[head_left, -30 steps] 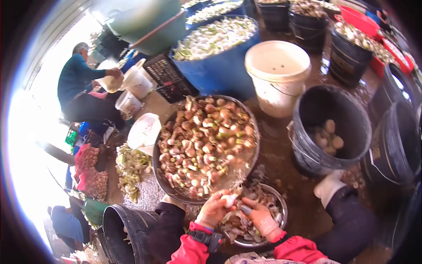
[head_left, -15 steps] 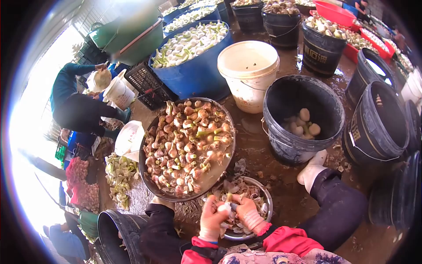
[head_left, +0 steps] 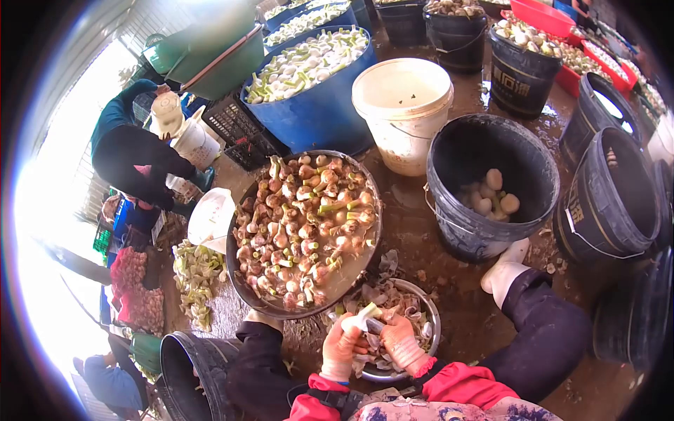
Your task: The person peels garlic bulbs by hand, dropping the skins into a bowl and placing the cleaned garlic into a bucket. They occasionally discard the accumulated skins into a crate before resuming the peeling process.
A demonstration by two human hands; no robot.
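Note:
A whitish garlic bulb (head_left: 359, 320) with a short green stem is held in my left hand (head_left: 342, 346), its fingers wrapped round it. My right hand (head_left: 400, 342) is closed on a small grey metal tool (head_left: 375, 326) that lies against the bulb. Both hands are over a metal bowl (head_left: 434, 328) of loose skins and peelings (head_left: 379, 359). Just beyond the bowl stands a wide round basin (head_left: 380, 231) with unpeeled brownish bulbs (head_left: 295, 231) in murky water.
A black bucket (head_left: 449, 224) with a few pale bulbs stands ahead right, beside a white bucket (head_left: 400, 144). A blue tub (head_left: 316, 123) of white bulbs is behind. At left a person (head_left: 130, 151) bends over buckets. More black buckets (head_left: 597, 217) line the right.
The bulb has turned, so its green stem now points up and right. My hands remain close together. The whole view has shifted slightly.

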